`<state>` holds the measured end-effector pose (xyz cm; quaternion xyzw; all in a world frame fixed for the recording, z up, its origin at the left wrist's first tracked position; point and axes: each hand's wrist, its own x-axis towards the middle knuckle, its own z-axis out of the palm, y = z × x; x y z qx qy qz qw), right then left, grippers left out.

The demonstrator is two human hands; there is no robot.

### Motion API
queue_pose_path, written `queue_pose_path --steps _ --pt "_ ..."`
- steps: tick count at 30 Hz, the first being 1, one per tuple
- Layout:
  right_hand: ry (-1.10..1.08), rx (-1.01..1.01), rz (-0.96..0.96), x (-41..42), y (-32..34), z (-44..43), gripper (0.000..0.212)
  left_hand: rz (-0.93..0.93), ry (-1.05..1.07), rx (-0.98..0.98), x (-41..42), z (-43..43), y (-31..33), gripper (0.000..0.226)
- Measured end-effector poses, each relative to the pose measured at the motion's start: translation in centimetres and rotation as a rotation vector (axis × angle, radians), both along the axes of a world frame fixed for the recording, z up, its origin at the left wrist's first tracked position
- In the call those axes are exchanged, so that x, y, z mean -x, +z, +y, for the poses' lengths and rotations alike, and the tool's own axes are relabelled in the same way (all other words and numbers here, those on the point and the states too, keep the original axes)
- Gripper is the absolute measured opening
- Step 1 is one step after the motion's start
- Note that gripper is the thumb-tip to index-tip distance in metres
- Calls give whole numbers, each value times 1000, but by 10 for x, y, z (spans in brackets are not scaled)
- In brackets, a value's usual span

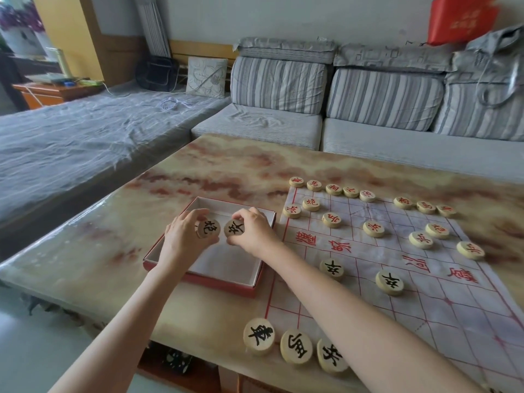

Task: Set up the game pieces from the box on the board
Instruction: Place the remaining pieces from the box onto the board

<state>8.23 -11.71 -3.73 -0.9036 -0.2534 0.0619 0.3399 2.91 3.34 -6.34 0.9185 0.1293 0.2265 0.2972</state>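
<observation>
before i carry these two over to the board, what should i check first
1. Left hand has a firm hold on the left black piece: ok, fingers and thumb pinch its edge.
2. Right hand has a firm hold on the right black piece: ok, pinched the same way.
3. Characters face up and can be read: ok on both.
4. Nothing left in the box: cannot tell, as the hands cover part of its floor.
5. Free points on the near half of the board: ok, many are bare.
6. Placed black soldiers clear of the likely path: cannot tell, the right forearm passes close.
</observation>
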Motion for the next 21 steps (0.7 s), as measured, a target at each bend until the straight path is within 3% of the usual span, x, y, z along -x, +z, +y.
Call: queue_pose_path --steps 8,21 --pt "-69 -211 14 29 22 -75 59 -88 -219 111 13 -58 22 57" --pt "-242 -227 16 63 32 -209 50 -69 -371 209 32 -148 38 46"
